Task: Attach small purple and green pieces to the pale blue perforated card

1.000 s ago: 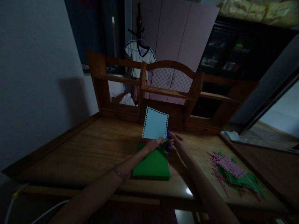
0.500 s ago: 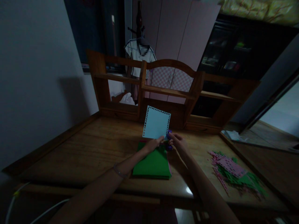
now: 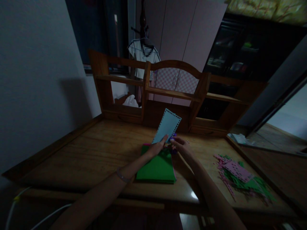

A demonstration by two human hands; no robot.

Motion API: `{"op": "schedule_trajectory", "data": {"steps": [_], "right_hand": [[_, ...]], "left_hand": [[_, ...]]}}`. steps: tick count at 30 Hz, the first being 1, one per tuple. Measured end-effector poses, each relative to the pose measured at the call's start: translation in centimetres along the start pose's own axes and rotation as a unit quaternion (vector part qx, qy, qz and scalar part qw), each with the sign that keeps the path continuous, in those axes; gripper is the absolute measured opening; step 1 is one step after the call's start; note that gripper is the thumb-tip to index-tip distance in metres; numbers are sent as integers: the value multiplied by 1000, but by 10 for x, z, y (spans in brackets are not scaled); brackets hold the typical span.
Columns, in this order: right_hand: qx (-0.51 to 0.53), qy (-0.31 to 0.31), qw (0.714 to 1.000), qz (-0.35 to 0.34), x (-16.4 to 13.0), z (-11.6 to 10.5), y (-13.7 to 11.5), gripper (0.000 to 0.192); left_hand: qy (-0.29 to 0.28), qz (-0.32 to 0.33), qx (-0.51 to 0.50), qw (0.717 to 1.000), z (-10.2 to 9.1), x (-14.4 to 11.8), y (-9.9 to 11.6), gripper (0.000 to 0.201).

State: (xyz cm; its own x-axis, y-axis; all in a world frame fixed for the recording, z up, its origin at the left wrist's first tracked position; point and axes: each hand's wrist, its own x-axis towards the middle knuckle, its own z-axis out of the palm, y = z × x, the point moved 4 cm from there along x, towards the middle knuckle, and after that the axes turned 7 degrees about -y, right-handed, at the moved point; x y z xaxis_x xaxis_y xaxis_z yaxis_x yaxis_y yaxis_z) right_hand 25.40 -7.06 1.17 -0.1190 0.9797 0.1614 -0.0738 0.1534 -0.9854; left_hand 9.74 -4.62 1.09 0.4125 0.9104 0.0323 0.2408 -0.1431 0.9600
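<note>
While the left hand [image 3: 157,148] pinches the pale-blue perforated sheet [image 3: 168,125], tilted up by the far edge of the green paper stack [image 3: 155,170], I see the right hand [image 3: 184,147] curled at a purple tool [image 3: 174,135]; cannot tell its grip.

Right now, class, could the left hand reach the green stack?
Probably yes: the left hand is right by the green stack, whose near part lies uncovered, though that hand grips the light blue sheet.

From above, near the front edge of the desk [image 3: 115,140], one head-worn view looks forward and down toward its back edge.
</note>
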Motion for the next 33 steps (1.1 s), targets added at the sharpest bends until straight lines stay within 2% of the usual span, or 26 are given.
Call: {"op": "schedule_trajectory", "data": {"steps": [8, 14, 18, 23, 33], "right_hand": [[-24, -13, 1000, 6, -3, 4, -3, 34], [-29, -17, 999, -5, -4, 5, -4, 34], [-32, -9, 999, -8, -2, 2, -1, 34], [-30, -14, 999, -12, -3, 1, -1, 38], [-38, -1, 999, -14, -7, 8, -13, 38]], "left_hand": [[13, -1, 16, 1000, -1, 0, -1, 63], [23, 51, -30, 998, -1, 0, 4, 60], [29, 44, -45, 998, -1, -1, 4, 56], [-6, 56, -60, 997, 3, -1, 4, 59], [0, 32, -31, 999, 0, -6, 9, 56]]}}
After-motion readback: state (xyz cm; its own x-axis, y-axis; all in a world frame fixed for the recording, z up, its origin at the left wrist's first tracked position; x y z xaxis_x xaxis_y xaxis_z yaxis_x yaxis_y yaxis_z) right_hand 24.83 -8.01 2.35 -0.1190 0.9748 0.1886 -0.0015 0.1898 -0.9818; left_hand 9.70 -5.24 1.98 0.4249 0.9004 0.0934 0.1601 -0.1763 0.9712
